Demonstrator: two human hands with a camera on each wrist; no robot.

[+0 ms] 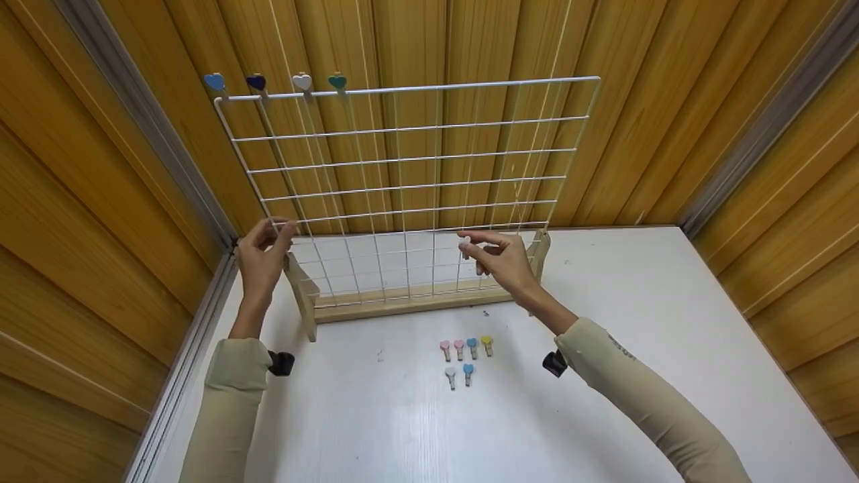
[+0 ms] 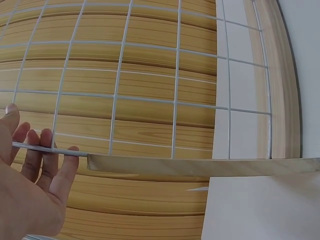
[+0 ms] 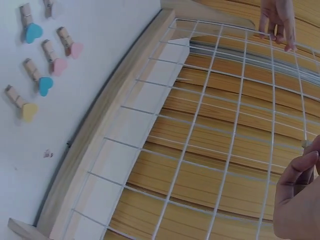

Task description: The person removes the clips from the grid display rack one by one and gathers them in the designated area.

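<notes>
My left hand [image 1: 263,251] grips the left edge of the white wire grid [image 1: 409,181], fingers curled round the wire. The grid stands upright in its wooden base [image 1: 402,305] at the back of the desk [image 1: 637,322]. My right hand [image 1: 500,258] pinches a small pale clip [image 1: 464,243] just in front of the grid. Six heart clips [image 1: 464,355] lie on the desk; four more [image 1: 275,82] sit on the grid's top wire.

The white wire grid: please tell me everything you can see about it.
The white wire grid is a thin metal mesh of square cells, standing upright in a pale wooden base on the white table. Four heart-shaped clips sit on its top edge. The left hand grips its left edge.
</notes>
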